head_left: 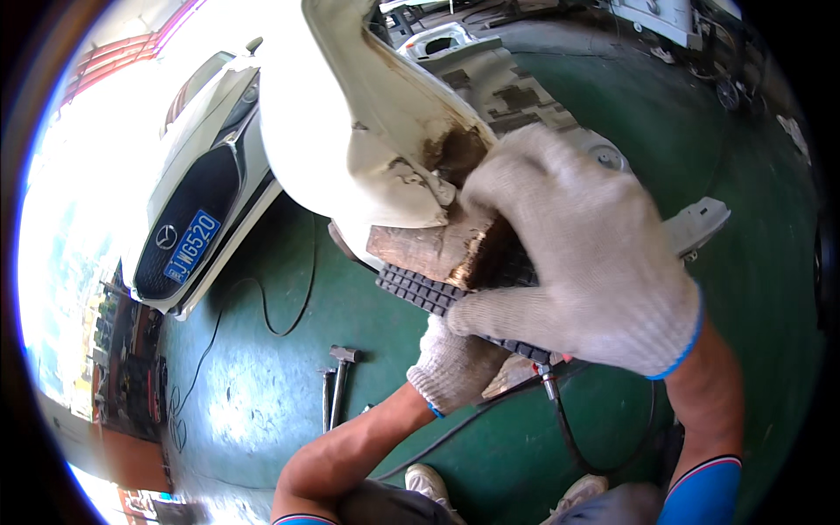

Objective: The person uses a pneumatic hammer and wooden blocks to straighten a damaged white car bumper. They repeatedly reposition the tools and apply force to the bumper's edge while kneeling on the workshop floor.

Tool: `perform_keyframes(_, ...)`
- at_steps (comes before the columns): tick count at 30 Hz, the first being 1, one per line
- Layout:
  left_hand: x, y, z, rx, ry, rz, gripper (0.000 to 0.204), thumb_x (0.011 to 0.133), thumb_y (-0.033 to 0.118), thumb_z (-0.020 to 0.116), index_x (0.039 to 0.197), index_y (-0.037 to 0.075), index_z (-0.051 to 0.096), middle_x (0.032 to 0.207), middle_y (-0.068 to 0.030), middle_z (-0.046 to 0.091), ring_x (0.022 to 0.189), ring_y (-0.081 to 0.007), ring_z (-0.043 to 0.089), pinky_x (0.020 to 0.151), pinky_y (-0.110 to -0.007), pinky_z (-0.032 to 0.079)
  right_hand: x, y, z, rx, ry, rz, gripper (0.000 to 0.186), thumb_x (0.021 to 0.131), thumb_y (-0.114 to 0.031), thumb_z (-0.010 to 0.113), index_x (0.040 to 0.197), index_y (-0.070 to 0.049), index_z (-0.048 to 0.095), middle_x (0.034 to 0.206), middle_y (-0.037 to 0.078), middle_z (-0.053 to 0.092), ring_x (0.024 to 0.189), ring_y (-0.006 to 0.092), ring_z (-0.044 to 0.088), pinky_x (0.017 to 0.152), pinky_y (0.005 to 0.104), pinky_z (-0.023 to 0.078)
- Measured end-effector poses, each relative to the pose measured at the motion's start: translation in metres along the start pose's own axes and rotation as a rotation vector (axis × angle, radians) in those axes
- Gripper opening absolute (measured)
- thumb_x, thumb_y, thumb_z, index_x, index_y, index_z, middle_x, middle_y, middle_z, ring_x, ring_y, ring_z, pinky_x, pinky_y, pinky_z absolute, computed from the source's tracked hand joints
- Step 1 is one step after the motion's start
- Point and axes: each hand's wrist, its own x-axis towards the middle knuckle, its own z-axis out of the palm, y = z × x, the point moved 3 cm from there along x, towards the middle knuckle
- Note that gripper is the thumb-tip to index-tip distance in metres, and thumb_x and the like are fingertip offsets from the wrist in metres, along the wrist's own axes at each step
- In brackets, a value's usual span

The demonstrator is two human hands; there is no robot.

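My right hand, in a pale knitted work glove with a blue cuff, is closed around a wooden block with a worn, split end. Its thumb lies across a black ridged rubber pad beneath the block. The block sits right under the crumpled, rusted lower edge of a cream-white car body panel. My left hand, gloved too, is below the pad, its fingers hidden behind it. Next to the left hand, an air hose with a metal fitting hangs down, its upper end hidden under the pad.
Two hammers stand at lower left on the green floor. A white car is parked at left. Black cables trail over the floor. Cut body panels lie behind, and a wheeled machine stands at far right.
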Motion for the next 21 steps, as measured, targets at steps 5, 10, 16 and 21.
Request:
perform_keyframes(5,-0.005,-0.017,0.001,0.18,0.003,0.062,0.033,0.093,0.02,0.075,0.12,0.003,0.069,0.117,-0.0167,0.07,0.11,-0.037,0.066,0.097,-0.049,0.052,-0.057,0.041,-0.036,0.086,0.054,0.206,0.057,0.073,-0.023,0.085,0.121,0.001,0.066,0.123,0.013,0.065,0.106,0.0225,0.066,0.093,0.0377,0.055)
perform_keyframes(10,-0.006,-0.012,-0.003,0.124,-0.059,0.084,0.029,0.102,0.027,0.069,0.122,0.006,0.074,0.11,-0.0117,0.075,0.099,-0.0298,0.071,0.083,-0.044,0.056,-0.209,0.097,-0.079,0.125,-0.138,0.874,0.055,0.076,-0.019,0.084,0.124,0.001,0.067,0.116,0.017,0.07,0.1,0.0265,0.069,0.092,0.0373,0.056)
perform_keyframes(16,-0.017,-0.027,0.01,0.063,-0.078,0.023,0.033,0.102,0.022,0.07,0.123,-0.003,0.07,0.112,-0.0104,0.073,0.104,-0.0216,0.068,0.098,-0.035,0.055,-0.462,0.061,-0.158,-0.214,-1.072,1.634,0.066,0.083,-0.035,0.083,0.135,0.002,0.064,0.125,0.026,0.071,0.117,0.0398,0.069,0.098,0.041,0.057)
perform_keyframes(21,0.009,0.022,-0.002,-0.104,-0.005,-0.242,0.042,0.098,0.027,0.075,0.126,-0.004,0.067,0.114,-0.0107,0.069,0.105,-0.0211,0.063,0.099,-0.037,0.051,-0.569,-0.04,-0.153,0.436,-0.91,2.225,0.051,0.085,-0.027,0.082,0.126,-0.001,0.066,0.113,0.017,0.072,0.102,0.0281,0.07,0.089,0.0384,0.058)
